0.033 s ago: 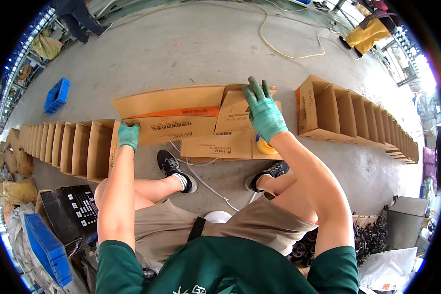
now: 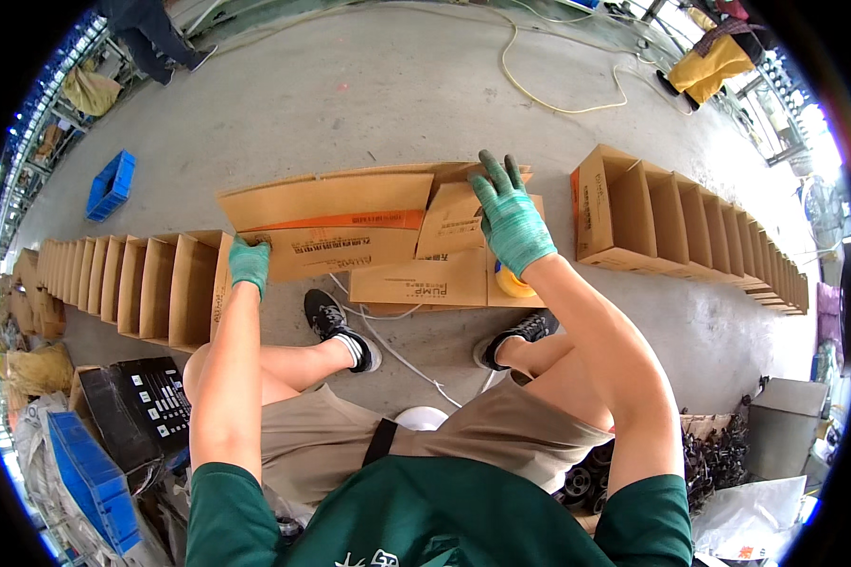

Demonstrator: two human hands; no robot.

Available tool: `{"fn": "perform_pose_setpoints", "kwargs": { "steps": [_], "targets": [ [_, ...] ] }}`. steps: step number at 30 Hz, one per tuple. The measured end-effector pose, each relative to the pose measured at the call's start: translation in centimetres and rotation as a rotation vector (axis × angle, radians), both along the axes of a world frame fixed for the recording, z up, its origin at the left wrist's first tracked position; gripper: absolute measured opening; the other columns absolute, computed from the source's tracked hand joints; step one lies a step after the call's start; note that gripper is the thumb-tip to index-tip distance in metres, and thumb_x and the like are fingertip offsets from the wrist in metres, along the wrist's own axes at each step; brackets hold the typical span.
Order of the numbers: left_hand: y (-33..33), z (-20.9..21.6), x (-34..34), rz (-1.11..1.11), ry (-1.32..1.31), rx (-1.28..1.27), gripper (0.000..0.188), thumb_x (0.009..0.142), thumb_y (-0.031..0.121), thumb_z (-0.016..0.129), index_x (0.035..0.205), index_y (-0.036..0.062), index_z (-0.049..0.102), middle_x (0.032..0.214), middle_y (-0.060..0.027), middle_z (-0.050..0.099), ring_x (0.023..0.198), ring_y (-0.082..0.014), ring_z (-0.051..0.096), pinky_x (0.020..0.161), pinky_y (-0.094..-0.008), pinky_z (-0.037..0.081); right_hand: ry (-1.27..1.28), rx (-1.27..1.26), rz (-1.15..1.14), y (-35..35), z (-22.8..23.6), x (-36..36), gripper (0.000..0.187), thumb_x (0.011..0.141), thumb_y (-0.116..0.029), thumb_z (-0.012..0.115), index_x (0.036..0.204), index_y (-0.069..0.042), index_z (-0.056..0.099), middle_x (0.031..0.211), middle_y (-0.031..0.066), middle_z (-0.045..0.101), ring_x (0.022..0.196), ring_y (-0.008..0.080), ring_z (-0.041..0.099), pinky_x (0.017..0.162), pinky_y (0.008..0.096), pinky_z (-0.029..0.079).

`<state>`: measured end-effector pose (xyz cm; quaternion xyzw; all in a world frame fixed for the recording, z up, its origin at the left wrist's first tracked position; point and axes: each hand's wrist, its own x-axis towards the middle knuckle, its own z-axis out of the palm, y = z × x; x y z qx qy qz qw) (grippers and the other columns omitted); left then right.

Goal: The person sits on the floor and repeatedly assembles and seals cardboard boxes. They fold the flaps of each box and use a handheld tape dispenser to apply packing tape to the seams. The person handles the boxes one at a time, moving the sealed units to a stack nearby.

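Observation:
A partly folded brown cardboard box (image 2: 336, 248) with an orange stripe is in front of my knees, its flaps standing up. At its left end, my left hand (image 2: 249, 263), in a green glove, is closed round the cardboard edge. My right hand (image 2: 512, 215), gloved too, lies against the right end with its fingers stretched and spread. Beneath the held box lies more printed cardboard (image 2: 416, 284). A yellow round thing (image 2: 512, 283), partly hidden by my right wrist, rests on it; its kind is unclear.
Rows of open-topped cardboard boxes stand to the left (image 2: 156, 288) and right (image 2: 671, 215). A blue crate (image 2: 111, 186) sits at far left. A white cord (image 2: 402, 359) runs between my shoes. Black metal parts (image 2: 714, 463) are piled at lower right. Two other people stand far off.

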<state>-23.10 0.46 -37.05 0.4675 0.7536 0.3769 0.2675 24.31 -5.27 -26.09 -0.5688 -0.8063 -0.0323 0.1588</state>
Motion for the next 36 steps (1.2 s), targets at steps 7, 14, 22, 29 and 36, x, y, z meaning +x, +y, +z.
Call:
{"fn": "perform_pose_setpoints", "kwargs": {
  "steps": [7,14,22,29,36],
  "targets": [
    [-0.2,-3.1,2.2,-0.339,-0.333,0.154,0.072,0.084,-0.003,0.066,0.147,0.0091,0.034,0.118,-0.009,0.06,0.103,-0.0214,0.061,0.09,-0.0337,0.052,0.443,-0.013,0.183,-0.5,2.4,0.1,0.029,0.074,0.012,0.061,0.1,-0.001,0.061,0.144,0.0226,0.046,0.138,0.0482,0.038,0.109,0.0457,0.043],
    [-3.2,-0.3,6.9,-0.757,-0.35,-0.23,0.081,0.083,0.002,0.074,0.149,0.011,0.028,0.123,-0.0057,0.055,0.109,-0.0153,0.055,0.097,-0.0312,0.049,0.277,-0.126,-0.03,-0.1,-5.3,2.6,0.05,0.085,-0.012,0.069,0.134,-0.019,0.059,0.155,0.0219,0.032,0.141,0.0477,0.034,0.113,0.0482,0.04],
    [-3.8,5.2,8.2,-0.861,-0.272,0.201,0.071,0.084,0.041,0.079,0.14,0.0062,0.051,0.142,-0.008,0.052,0.12,-0.016,0.053,0.105,-0.0321,0.042,0.532,-0.278,-0.084,-1.7,-7.5,0.7,0.034,0.092,-0.013,0.065,0.126,-0.008,0.063,0.147,0.015,0.048,0.123,0.0308,0.058,0.097,0.0367,0.051],
    [-1.7,1.2,8.9,-0.566,0.065,0.162,0.062,0.09,0.028,0.075,0.141,0.0033,0.049,0.149,-0.015,0.045,0.119,-0.0207,0.055,0.104,-0.0321,0.042,1.218,-0.573,-0.665,0.8,-2.2,1.7,0.04,0.098,-0.029,0.063,0.132,-0.009,0.057,0.114,0.004,0.066,0.091,0.012,0.059,0.081,0.0286,0.049],
    [-2.1,2.2,10.4,-0.548,-0.168,0.118,0.085,0.092,0.015,0.073,0.158,0.0105,0.02,0.15,-0.0155,0.042,0.131,-0.0241,0.047,0.108,-0.0367,0.042,1.344,-0.75,-0.42,0.8,-1.5,1.7,0.042,0.093,-0.019,0.066,0.134,-0.014,0.057,0.143,0.0111,0.05,0.128,0.0191,0.048,0.1,0.0322,0.042]
  ]
}}
